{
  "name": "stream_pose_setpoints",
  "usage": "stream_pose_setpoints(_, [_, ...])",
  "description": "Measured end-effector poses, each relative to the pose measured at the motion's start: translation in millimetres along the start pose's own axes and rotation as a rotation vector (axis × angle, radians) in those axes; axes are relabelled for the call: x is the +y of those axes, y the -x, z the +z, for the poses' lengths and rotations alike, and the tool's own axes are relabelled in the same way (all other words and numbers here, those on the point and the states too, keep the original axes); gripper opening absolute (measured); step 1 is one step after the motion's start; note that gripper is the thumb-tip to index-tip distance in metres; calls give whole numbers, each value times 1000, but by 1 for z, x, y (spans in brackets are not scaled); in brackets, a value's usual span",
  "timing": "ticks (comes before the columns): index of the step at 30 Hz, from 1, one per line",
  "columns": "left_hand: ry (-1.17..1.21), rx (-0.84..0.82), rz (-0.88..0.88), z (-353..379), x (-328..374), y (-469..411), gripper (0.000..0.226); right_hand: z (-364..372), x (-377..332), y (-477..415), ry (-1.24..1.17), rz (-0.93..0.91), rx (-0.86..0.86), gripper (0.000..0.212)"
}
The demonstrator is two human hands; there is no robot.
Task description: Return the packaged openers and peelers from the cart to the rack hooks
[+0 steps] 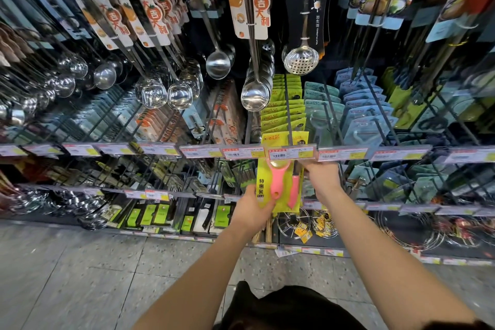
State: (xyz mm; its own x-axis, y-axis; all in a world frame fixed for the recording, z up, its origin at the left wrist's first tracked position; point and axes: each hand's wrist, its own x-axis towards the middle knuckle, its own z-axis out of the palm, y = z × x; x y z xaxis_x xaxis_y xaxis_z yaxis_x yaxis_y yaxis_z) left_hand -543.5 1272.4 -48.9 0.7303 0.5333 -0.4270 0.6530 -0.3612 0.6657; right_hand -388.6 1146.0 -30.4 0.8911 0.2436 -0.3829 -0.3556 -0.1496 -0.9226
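from the head camera, the left hand (254, 205) is pinching the lower left corner of a yellow peeler pack (278, 182), thumb on the printed face and fingers behind, so the flat card is hanging upright and square to the rack. the pack is sitting just under the price strip (290, 153), its top edge hidden behind that strip, right where a long hook (288, 115) carrying a row of matching yellow packs (284, 112) is ending; that placement is likely meant to line its hang hole up with the hook tip, though the hole itself is not showing. the right hand (321, 171) is reaching up to the strip beside the pack's top right corner, fingers curled out of sight behind it, so i cannot tell whether it is gripping the card, the strip or the hook. the pack looks like stiff glossy card under clear film, holding 1 pink y-shaped plastic peeler (277, 179) and 1 slim pink-handled tool beside it. above, polished steel ladles (254, 94) are hanging on paper cards, smooth and rounded. no cart is in view.
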Motion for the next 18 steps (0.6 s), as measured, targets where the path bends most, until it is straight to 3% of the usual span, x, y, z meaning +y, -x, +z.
stream_pose_setpoints(2, [8,-34,17,0,-3,-2,62,2,-3,-7,53,64,26,23])
stream_pose_setpoints(5, [47,-60,48,-1,-5,0,77,3,-12,-9,115,201,29,6])
stream_pose_setpoints(7, [13,-44,55,-3,-7,-1,85,7,-16,-15,85,151,0,27])
stream_pose_setpoints(9, [-119,-24,43,-6,-8,0,93,13,-25,-14,56,52,-1,24])
stream_pose_setpoints(11, [-189,-40,6,-8,-9,3,92,17,-26,-13,60,88,10,15])
stream_pose_setpoints(15, [-196,-77,4,-9,-17,13,82,11,-6,-18,199,233,53,38])
stream_pose_setpoints(18, [-220,-50,35,-14,-17,12,77,11,13,-16,282,136,68,35])
